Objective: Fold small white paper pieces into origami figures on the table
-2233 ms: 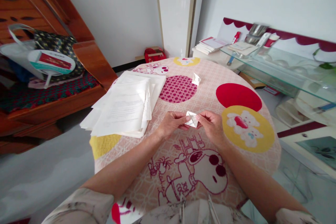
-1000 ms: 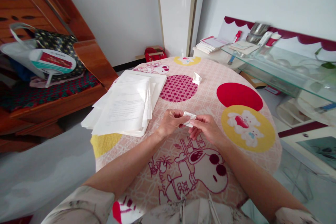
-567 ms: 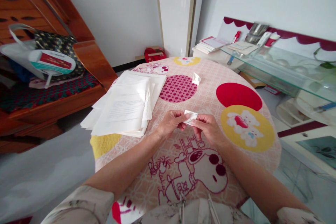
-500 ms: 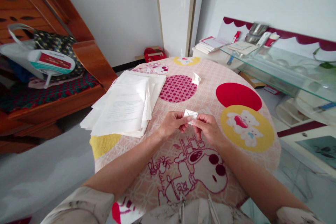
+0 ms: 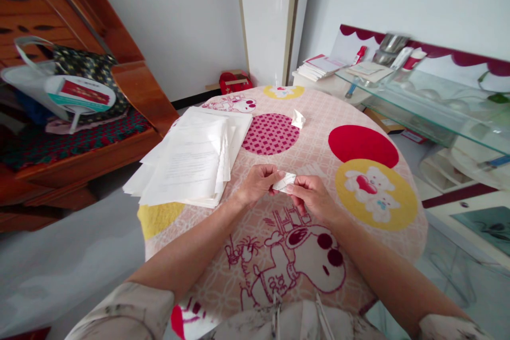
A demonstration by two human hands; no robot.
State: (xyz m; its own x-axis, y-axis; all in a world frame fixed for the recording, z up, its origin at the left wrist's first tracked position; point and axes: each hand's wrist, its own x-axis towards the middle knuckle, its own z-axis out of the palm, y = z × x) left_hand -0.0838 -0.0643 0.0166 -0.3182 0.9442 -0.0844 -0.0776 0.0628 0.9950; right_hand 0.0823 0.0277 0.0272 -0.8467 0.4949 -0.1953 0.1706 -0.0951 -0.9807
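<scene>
A small folded piece of white paper (image 5: 284, 183) with faint dark marks is held between my two hands above the patterned tablecloth. My left hand (image 5: 258, 183) pinches its left end, thumb on top. On its right end, my right hand (image 5: 311, 192) is closed with thumb and fingers. Farther back on the cloth stands a small folded white paper piece (image 5: 298, 119), apart from both hands. To the left lies a loose stack of printed paper sheets (image 5: 187, 162), its edges uneven.
The round table (image 5: 314, 162) has a pink cloth with cartoon prints. At left is a wooden bench (image 5: 137, 93) with a bag and a hand fan (image 5: 82, 93). A glass shelf (image 5: 442, 109) on the right holds cups and containers; a red bag (image 5: 235, 83) sits on the floor behind.
The folded paper has shifted slightly left and tilted in my fingers. My left thumb has moved up to its upper left corner.
</scene>
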